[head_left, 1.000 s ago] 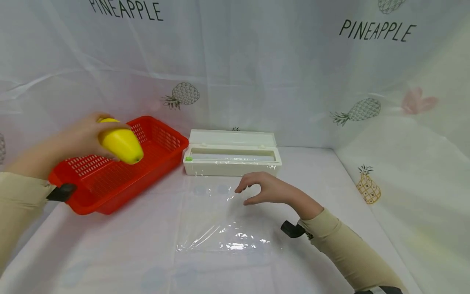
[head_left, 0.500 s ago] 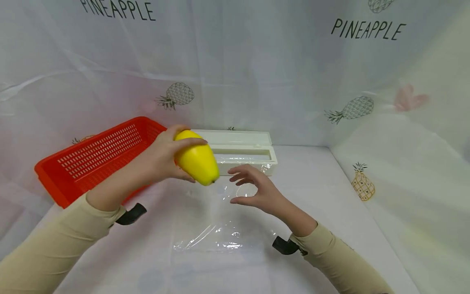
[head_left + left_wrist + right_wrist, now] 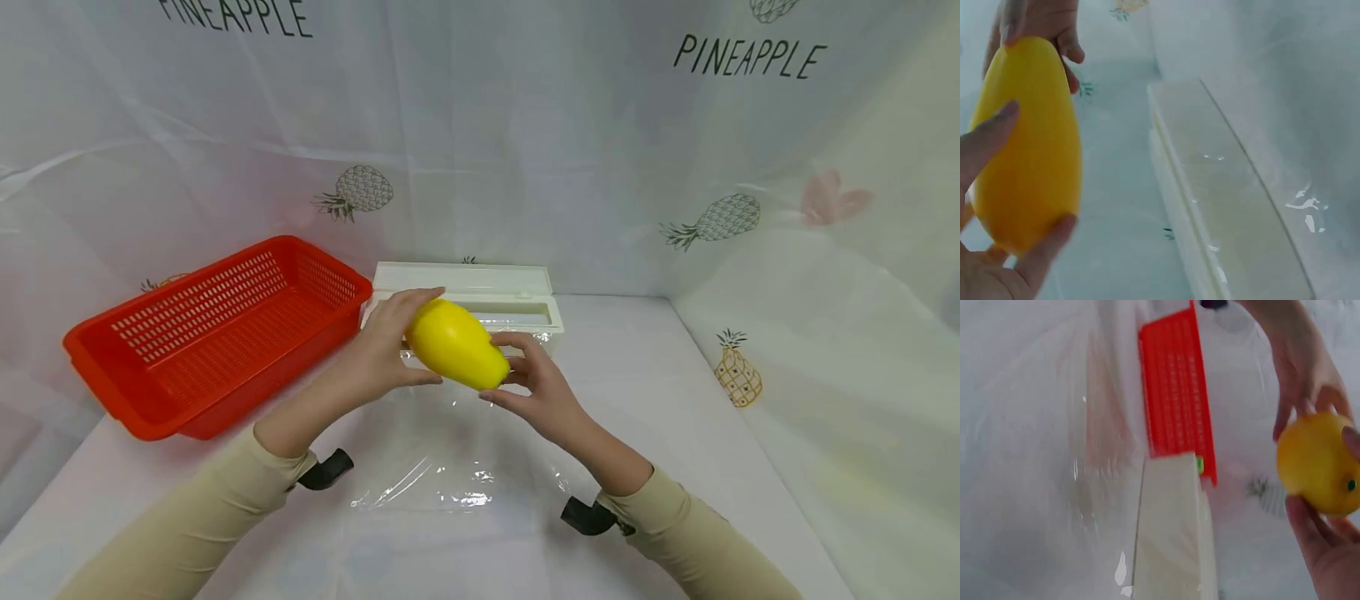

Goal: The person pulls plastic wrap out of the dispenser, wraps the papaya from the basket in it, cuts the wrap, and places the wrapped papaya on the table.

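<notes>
A smooth yellow fruit (image 3: 456, 344) is held in the air between both hands, above a sheet of clear plastic wrap (image 3: 457, 450) spread on the table. My left hand (image 3: 390, 343) grips its left end, thumb below and fingers over the top. My right hand (image 3: 529, 382) holds its right end with curled fingers. The left wrist view shows the fruit (image 3: 1027, 144) lengthwise, and the right wrist view shows its tip (image 3: 1319, 464). Behind the hands stands a cream wrap dispenser box (image 3: 517, 302) with its lid up.
An empty red mesh basket (image 3: 217, 329) sits at the left on the white table (image 3: 675, 392). A pineapple-print cloth backdrop (image 3: 525, 150) closes in the back and right side.
My left hand carried the yellow fruit from over the red basket rightward to the centre. My right hand rose off the wrap and took hold of the fruit's other end.
</notes>
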Demonstrator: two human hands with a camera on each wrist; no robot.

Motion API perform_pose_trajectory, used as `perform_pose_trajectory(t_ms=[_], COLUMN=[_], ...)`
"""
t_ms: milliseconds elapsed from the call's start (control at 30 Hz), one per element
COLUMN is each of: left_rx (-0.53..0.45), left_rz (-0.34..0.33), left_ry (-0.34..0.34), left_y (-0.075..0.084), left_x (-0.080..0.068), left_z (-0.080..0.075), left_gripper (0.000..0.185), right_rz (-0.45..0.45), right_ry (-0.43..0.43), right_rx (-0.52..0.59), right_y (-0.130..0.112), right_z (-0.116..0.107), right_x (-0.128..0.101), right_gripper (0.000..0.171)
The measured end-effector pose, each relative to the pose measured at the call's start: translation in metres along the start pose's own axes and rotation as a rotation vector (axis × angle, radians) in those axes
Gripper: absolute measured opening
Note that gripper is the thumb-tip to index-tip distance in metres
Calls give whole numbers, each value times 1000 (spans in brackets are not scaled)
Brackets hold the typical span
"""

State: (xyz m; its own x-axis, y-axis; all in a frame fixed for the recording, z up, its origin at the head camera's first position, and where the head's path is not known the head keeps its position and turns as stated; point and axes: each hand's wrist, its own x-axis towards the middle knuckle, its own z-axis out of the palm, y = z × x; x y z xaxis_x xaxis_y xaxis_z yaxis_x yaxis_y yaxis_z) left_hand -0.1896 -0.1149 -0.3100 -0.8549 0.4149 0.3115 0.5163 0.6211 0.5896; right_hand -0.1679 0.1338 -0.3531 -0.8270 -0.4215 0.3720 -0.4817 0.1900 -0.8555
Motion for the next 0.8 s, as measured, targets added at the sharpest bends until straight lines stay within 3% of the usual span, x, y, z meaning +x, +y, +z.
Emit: perform_pose_trajectory(t_ms=[133,233,367,567,800], left_rx=[-270,-356,-352,-230,-108], left_rz=[-135,-193,-197,-181,-217], left_ry=[-46,-70,-79,-100,-133], left_y=[-21,-38,-55,-69,-78], left_x=[5,4,0,-6,-7], left_z=[5,17,36,60,78], left_gripper=[91,84,78,73,81], right_rz=[91,131,181,222,242], right_ry=[-93,-171,-229,-294,-301], right_rx=[143,185,135,37,-69], right_y=[21,41,63,89,106], right_z=[-24,-36,-39,-34,-25], right_x=[8,13,15,23,28], right_gripper=[56,53,53,54,54])
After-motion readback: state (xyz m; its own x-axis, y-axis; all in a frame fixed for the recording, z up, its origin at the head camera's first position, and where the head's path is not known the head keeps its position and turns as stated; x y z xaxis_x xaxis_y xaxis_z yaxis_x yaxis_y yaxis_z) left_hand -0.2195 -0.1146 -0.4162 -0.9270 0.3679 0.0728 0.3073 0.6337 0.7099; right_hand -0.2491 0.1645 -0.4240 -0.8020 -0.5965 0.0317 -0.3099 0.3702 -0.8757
